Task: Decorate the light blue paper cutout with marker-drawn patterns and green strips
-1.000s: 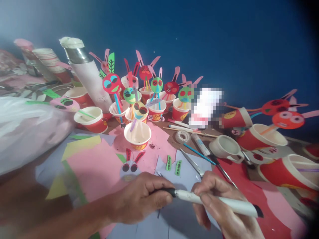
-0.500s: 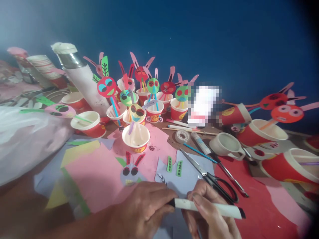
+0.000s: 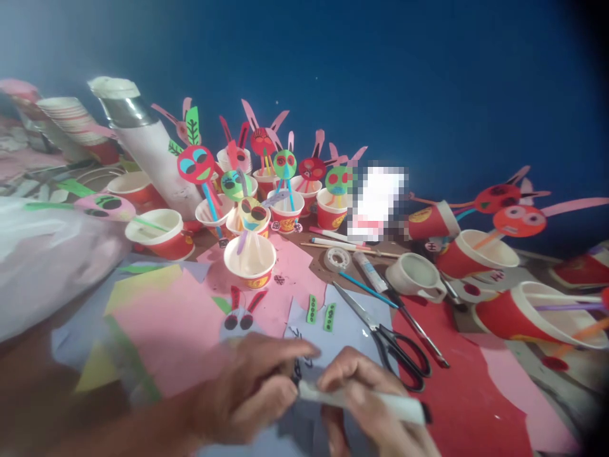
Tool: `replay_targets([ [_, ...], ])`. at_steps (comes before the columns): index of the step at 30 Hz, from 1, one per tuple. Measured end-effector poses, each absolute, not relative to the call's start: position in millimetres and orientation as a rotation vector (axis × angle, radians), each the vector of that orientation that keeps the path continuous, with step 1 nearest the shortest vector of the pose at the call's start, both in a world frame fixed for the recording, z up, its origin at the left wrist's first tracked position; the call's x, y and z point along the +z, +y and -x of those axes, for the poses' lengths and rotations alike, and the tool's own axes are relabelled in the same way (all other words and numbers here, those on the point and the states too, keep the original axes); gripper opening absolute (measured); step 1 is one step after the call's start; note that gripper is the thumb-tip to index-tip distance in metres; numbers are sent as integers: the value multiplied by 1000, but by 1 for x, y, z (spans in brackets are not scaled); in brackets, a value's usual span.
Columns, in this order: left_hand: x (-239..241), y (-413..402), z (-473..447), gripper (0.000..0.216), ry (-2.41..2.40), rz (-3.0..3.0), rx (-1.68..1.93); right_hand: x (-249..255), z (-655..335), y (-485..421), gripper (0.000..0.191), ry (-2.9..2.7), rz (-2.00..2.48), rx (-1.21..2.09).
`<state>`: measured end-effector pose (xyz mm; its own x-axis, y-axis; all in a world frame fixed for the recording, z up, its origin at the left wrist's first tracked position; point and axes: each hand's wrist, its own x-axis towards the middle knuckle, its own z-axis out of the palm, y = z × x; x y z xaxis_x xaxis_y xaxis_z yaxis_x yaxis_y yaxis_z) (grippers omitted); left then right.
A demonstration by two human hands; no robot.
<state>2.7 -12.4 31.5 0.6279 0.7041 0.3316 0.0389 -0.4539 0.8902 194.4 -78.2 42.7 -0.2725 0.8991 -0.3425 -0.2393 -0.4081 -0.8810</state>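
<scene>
Your right hand (image 3: 375,424) is clamped on the white marker (image 3: 399,408), held above the blue-grey paper (image 3: 345,333); your left hand (image 3: 252,388) is by the marker's left end, and I cannot tell whether it grips anything; the scissors (image 3: 378,328) lie just beyond your right hand

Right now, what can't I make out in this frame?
In the head view:
Left hand: whether it holds anything is hidden by its grip and blur.
White marker: tip blurred near that hand.
Black marks: partly behind that hand.
Bright object: obscured by pixelation.
Farthest-right red cup: cut off by the edge.
</scene>
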Motion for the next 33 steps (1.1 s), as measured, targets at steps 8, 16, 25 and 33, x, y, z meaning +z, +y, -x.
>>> replay_targets([
  [8,27,-3,-9,50,892,-1213,1076,71,-240,-39,40,-1733,1551,1104],
  [16,29,-5,-11,48,905,-1135,1030,36,-193,-15,38,-2416,1659,697],
  [25,26,-2,-13,47,906,-1136,990,32,-186,-15,45,-2407,1545,810],
  [33,28,-2,-13,44,906,-1143,968,27,-180,-15,30,-2349,1741,955],
])
